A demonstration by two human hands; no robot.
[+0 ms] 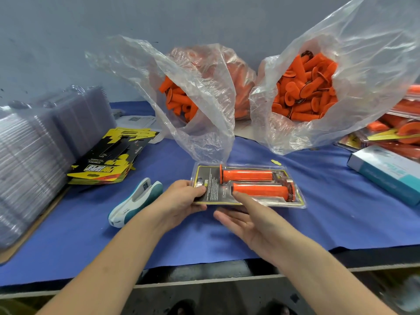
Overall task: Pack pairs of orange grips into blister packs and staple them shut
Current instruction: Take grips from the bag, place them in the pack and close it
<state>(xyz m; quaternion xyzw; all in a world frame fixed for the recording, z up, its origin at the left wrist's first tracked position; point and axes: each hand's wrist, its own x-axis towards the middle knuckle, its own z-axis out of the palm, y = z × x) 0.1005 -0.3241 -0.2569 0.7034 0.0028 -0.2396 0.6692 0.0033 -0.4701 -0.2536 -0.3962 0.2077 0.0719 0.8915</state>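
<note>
Two grips (254, 183) in blister pack (247, 186), unstapled. Left hand (179, 202) pinching pack end, right hand (247, 221) open, thumb pressing. Could pop open reaching for stapler (135, 201).

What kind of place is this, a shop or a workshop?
Most likely a small packing bench: open bags of loose orange grips, tall stacks of empty clear blister shells, a pile of printed backing cards and a stapler on the blue-covered table.

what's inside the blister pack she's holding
Two orange grips lie side by side inside the blister pack over a dark printed card; the card hides whatever is underneath.
</note>
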